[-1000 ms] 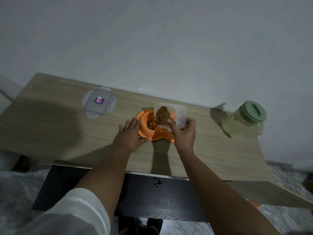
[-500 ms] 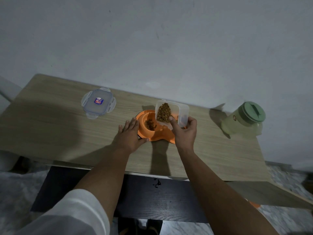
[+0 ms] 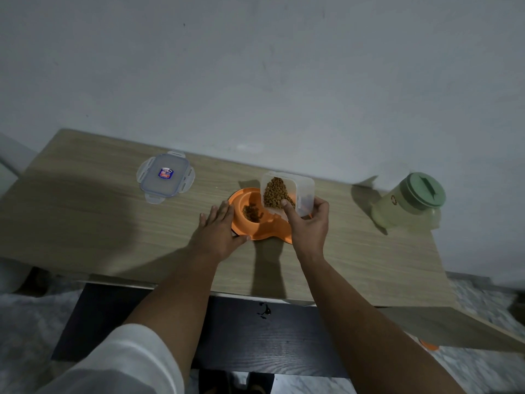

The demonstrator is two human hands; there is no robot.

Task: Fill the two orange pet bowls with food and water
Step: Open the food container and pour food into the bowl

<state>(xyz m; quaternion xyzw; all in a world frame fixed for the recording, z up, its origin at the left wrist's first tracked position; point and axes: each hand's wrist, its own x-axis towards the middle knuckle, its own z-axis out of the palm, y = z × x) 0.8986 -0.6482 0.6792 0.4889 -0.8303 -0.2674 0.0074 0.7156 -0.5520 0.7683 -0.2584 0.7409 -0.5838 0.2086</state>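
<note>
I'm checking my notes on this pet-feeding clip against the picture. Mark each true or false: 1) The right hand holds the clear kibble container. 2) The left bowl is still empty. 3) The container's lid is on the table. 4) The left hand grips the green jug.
1) The right hand holds the clear plastic kibble container: true.
2) The left well of the orange double pet bowl is empty: false, brown kibble lies in it.
3) The clear clip-lock lid lies on the wooden table: true.
4) The left hand grips the pale green lidded jug: false, it rests flat against the bowl's left edge; the jug stands untouched at the right.
</note>
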